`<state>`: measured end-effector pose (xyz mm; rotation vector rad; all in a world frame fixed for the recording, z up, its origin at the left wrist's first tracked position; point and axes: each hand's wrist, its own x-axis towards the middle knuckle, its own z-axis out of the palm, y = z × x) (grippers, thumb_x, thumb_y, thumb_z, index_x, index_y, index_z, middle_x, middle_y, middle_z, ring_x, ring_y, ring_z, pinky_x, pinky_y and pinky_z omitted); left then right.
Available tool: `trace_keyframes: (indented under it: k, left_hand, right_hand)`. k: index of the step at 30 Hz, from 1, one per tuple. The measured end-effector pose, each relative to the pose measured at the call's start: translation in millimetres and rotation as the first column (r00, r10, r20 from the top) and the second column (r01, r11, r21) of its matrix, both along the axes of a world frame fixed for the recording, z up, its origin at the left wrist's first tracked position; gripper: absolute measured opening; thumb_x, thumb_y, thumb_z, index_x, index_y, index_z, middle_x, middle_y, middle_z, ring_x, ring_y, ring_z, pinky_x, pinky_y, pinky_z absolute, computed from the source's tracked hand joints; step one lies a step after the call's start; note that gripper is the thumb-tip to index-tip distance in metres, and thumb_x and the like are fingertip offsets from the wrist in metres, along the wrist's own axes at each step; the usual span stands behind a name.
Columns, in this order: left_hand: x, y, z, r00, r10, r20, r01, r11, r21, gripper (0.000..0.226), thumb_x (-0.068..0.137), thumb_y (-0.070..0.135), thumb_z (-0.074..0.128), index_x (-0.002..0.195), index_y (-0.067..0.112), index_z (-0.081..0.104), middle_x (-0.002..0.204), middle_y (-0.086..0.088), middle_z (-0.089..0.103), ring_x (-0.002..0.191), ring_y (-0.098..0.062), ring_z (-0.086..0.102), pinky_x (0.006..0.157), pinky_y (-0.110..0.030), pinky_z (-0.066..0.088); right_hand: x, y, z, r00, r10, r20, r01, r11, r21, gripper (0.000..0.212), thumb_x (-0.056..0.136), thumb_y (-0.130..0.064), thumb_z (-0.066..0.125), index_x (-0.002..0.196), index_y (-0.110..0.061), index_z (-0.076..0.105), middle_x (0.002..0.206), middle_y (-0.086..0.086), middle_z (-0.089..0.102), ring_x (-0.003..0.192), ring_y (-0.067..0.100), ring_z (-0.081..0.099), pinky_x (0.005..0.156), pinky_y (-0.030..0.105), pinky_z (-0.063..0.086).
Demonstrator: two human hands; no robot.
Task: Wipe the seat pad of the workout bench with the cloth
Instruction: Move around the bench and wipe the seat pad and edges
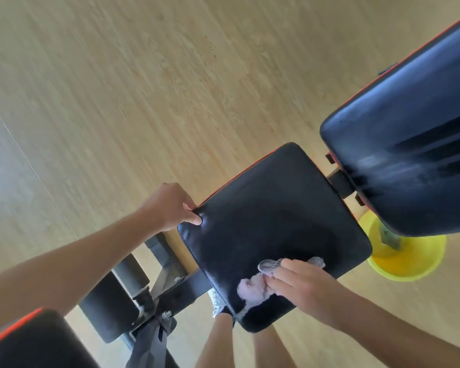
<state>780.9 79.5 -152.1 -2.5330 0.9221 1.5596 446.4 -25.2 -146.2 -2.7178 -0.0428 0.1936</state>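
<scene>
The black seat pad (271, 213) of the workout bench fills the middle of the head view, glossy, with a red trim along its far edge. My left hand (170, 205) grips its left corner, thumb pressed on top and fingers curled under the edge. My right hand (303, 285) presses a crumpled pale cloth (252, 288) flat against the near part of the pad. Part of the cloth pokes out past my fingertips; the rest is hidden under my palm.
The black backrest pad (409, 144) rises at the upper right, close to the seat. A yellow bucket (406, 258) stands on the wooden floor (144, 88) under it. Foam leg rollers (109, 309) and the metal frame (165, 296) sit at lower left, beside my legs and a shoe (217, 304).
</scene>
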Motion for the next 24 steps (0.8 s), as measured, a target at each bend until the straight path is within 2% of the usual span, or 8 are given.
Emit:
trace_keyframes:
  k: [3,7,10,12,14,16,19,24]
  left_hand:
    - [-0.3,-0.2,1.8,1.000,0.010,-0.011,-0.010,1.000,0.008,0.016,0.068,0.036,0.088,0.077,0.023,0.084,0.050,0.015,0.066,0.063,-0.011,0.064,0.063,-0.028,0.053]
    - [0.0,-4.4,3.2,1.000,-0.007,-0.007,0.007,1.000,0.029,0.017,0.067,0.036,0.089,0.081,0.028,0.084,0.066,0.003,0.078,0.067,-0.017,0.074,0.077,-0.037,0.062]
    - [0.8,-2.6,3.0,1.000,-0.026,0.003,0.026,0.999,0.019,0.017,0.068,0.038,0.088,0.081,0.026,0.084,0.074,-0.010,0.080,0.072,-0.023,0.077,0.079,-0.039,0.062]
    - [-1.0,-1.5,3.3,1.000,-0.029,0.009,0.029,1.000,0.002,0.018,0.069,0.038,0.088,0.082,0.026,0.084,0.071,-0.010,0.079,0.073,-0.022,0.076,0.079,-0.039,0.061]
    - [-2.8,-2.2,2.8,1.000,-0.022,0.013,0.023,1.000,-0.006,0.018,0.069,0.038,0.089,0.082,0.026,0.084,0.068,-0.008,0.079,0.074,-0.018,0.073,0.079,-0.039,0.061]
    - [-3.3,-2.8,3.5,1.000,-0.021,0.020,0.021,1.000,-0.019,0.017,0.069,0.039,0.089,0.081,0.027,0.084,0.063,-0.008,0.077,0.071,-0.012,0.068,0.078,-0.036,0.059]
    - [-4.6,1.8,6.4,0.999,-0.011,0.030,0.012,1.000,-0.018,0.016,0.067,0.039,0.089,0.079,0.030,0.084,0.069,-0.002,0.079,0.070,-0.012,0.069,0.076,-0.035,0.060]
    - [6.8,-3.2,10.8,0.988,0.121,-0.096,-0.113,0.991,0.077,0.024,0.064,0.030,0.095,0.084,0.025,0.082,0.083,0.004,0.082,0.071,-0.014,0.079,0.081,-0.035,0.063]
  right_hand:
    - [-13.9,-48.4,3.5,0.870,-0.488,0.073,0.490,0.872,-0.004,0.024,0.089,0.009,0.061,0.101,-0.004,0.078,0.091,0.011,0.071,0.082,0.028,0.061,0.080,0.030,0.051]
    - [39.9,-52.9,-7.2,0.312,-0.949,0.056,0.948,0.315,0.051,0.020,0.082,0.014,0.070,0.100,0.005,0.074,0.095,0.020,0.065,0.095,0.028,0.055,0.080,0.016,0.036]
    - [45.0,-16.3,-16.1,0.553,-0.828,0.094,0.828,0.558,0.046,0.011,0.086,0.006,0.072,0.095,0.000,0.073,0.099,0.016,0.065,0.090,0.028,0.055,0.077,0.034,0.055]
    - [10.3,-1.8,-15.5,0.906,-0.412,0.099,0.414,0.910,-0.003,0.014,0.088,0.003,0.069,0.096,-0.006,0.075,0.094,0.010,0.064,0.083,0.026,0.051,0.074,0.038,0.053]
    - [-21.9,-26.0,-8.8,0.988,-0.145,0.058,0.146,0.989,-0.007,0.017,0.093,-0.001,0.060,0.089,-0.010,0.075,0.090,0.007,0.065,0.078,0.025,0.050,0.072,0.037,0.050]
    - [-31.0,-58.7,-1.0,0.939,-0.341,0.032,0.342,0.939,-0.034,0.026,0.092,0.004,0.053,0.089,-0.008,0.076,0.088,0.007,0.066,0.079,0.024,0.053,0.074,0.031,0.050]
    - [-6.8,-74.8,3.3,0.637,-0.771,0.010,0.771,0.636,-0.034,0.026,0.076,0.020,0.064,0.086,0.001,0.078,0.081,0.013,0.062,0.085,0.019,0.051,0.073,0.013,0.032]
    - [7.3,-66.8,8.2,0.578,-0.800,-0.157,0.808,0.589,-0.023,0.026,0.072,0.023,0.066,0.075,-0.003,0.072,0.080,0.009,0.061,0.082,0.032,0.063,0.061,0.029,0.047]
